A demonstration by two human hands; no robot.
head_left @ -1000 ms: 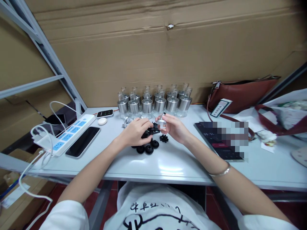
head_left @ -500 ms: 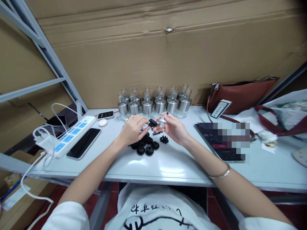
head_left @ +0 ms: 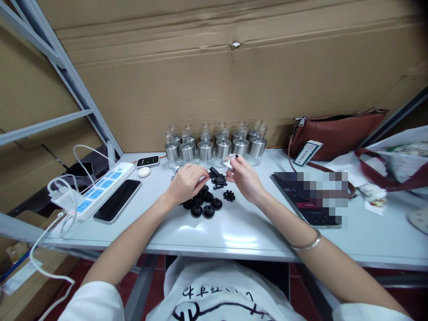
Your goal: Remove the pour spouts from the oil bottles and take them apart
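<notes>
My left hand (head_left: 188, 183) is closed, thumb and fingertips brought together beside a pile of short black bars (head_left: 219, 180). What those fingertips hold, if anything, cannot be made out. Raised just right of the pile, my right hand (head_left: 245, 177) pinches a small silvery, partly clear piece (head_left: 229, 161). A dark spot shows at its upper end, by the fingers. Below my left hand lie several round black caps (head_left: 208, 211), partly covered by it. A cluster of small black knobs (head_left: 229, 195) sits to their right.
Glass bottles with silver bands (head_left: 223, 147) stand in rows at the back. A power strip (head_left: 103, 187), a phone (head_left: 117, 200) and a white disc (head_left: 144, 172) are on the left. A tablet (head_left: 301, 200) and a brown bag (head_left: 337, 133) occupy the right.
The black piece between my hands is no longer there, and the black bars show more fully. My right hand has moved slightly up and right with the silvery piece, away from my left hand.
</notes>
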